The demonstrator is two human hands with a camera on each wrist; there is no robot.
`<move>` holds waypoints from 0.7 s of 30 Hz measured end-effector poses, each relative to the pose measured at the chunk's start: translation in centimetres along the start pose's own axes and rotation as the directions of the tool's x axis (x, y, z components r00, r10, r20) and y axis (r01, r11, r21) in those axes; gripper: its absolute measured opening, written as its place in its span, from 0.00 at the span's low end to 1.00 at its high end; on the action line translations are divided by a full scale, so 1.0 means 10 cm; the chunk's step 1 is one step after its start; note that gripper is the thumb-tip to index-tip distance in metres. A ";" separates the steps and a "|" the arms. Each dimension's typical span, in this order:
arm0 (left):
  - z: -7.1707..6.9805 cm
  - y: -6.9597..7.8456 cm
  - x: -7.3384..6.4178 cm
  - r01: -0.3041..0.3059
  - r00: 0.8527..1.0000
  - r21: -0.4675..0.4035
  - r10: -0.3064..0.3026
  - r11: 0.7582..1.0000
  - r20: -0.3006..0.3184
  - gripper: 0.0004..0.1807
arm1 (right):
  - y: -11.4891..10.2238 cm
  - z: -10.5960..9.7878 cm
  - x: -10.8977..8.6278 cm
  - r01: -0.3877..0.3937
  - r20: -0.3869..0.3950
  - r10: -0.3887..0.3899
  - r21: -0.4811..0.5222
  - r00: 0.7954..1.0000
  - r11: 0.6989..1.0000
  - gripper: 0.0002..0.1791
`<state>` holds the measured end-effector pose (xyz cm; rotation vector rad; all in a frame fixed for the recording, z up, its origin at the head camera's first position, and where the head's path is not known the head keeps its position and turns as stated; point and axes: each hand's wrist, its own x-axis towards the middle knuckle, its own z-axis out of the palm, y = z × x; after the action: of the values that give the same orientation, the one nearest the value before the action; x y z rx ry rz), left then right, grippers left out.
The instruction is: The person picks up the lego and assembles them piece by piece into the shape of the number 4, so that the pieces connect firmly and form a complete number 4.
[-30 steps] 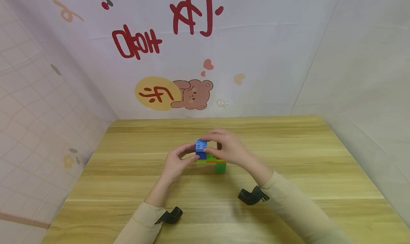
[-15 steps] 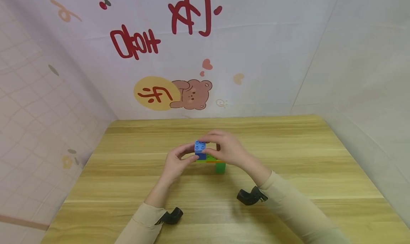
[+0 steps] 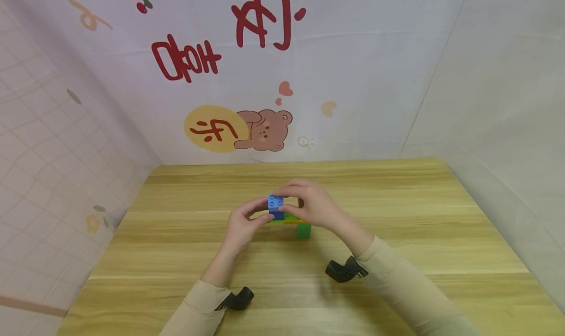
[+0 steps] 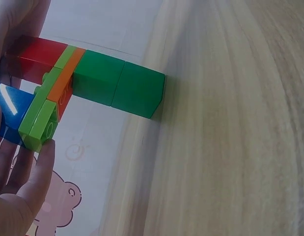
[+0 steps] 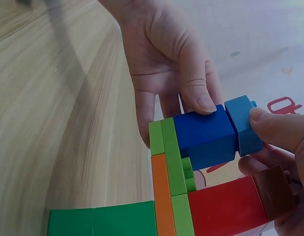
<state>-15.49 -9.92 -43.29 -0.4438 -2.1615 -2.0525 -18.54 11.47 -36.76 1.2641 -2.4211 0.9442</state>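
A toy brick build stands with two stacked dark green bricks (image 4: 117,83) as its post. Across the post lie an orange plate (image 5: 163,191) and lime green plates (image 5: 172,152). On their left end sits a dark blue brick (image 5: 206,137), which my left hand (image 3: 244,223) grips with its thumb along the side. My right hand (image 3: 315,203) pinches a light blue brick (image 3: 275,202) over the dark blue one, slightly tilted, a thin gap showing between them in the right wrist view. A red brick (image 5: 228,204) topped by a brown brick (image 5: 275,192) rises from the other end.
The build stands on a wooden table (image 3: 282,287). A white cloth wall with a printed bear (image 3: 267,130) hangs behind the table, and further cloth walls rise on both sides. A black curved mount (image 3: 238,299) sits at the left wrist, another black mount (image 3: 342,270) at the right.
The light blue brick has come down slightly toward the dark blue one, with my right hand still pinching it. My left hand keeps its grip in nearly the same place.
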 end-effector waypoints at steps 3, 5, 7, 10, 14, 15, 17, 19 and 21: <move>0.01 0.00 0.00 0.004 1.000 -0.003 -0.004 1.000 -0.009 0.19 | -0.01 -0.01 0.01 -0.011 0.009 0.011 -0.003 1.000 1.000 0.17; 0.01 0.00 0.00 0.010 1.000 -0.001 -0.010 1.000 -0.015 0.19 | -0.01 -0.02 0.01 -0.018 0.012 0.018 -0.003 1.000 1.000 0.17; 0.02 0.01 0.00 0.020 1.000 -0.003 -0.020 1.000 -0.020 0.19 | -0.02 -0.02 0.01 -0.023 0.014 0.023 -0.002 1.000 1.000 0.17; 0.02 0.03 0.00 0.029 0.999 -0.008 -0.029 1.000 -0.021 0.19 | -0.02 -0.02 0.01 -0.026 0.014 0.026 0.001 1.000 1.000 0.17; 0.04 0.17 -0.02 0.027 1.000 -0.005 -0.027 1.000 -0.011 0.19 | -0.02 -0.03 0.01 -0.024 0.013 0.024 0.006 1.000 1.000 0.17; 0.05 0.21 -0.03 0.024 1.000 0.001 -0.024 1.000 -0.010 0.19 | -0.02 -0.03 0.01 -0.023 0.012 0.023 0.006 1.000 1.000 0.17; 0.05 0.29 -0.05 0.018 1.000 0.011 -0.018 1.000 -0.007 0.18 | -0.02 -0.03 0.01 -0.021 0.012 0.021 0.006 1.000 1.000 0.17; 0.06 0.32 -0.05 0.016 1.000 0.017 -0.016 1.000 -0.009 0.18 | -0.02 -0.03 0.01 -0.019 0.012 0.019 0.006 1.000 1.000 0.17; 0.06 0.33 -0.06 0.016 1.000 0.017 -0.016 1.000 -0.011 0.18 | -0.02 -0.03 0.01 -0.018 0.013 0.018 0.006 1.000 1.000 0.17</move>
<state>-13.92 -9.32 -40.36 -0.4139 -2.1820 -2.0374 -18.47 11.51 -36.38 1.2564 -2.4450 0.9519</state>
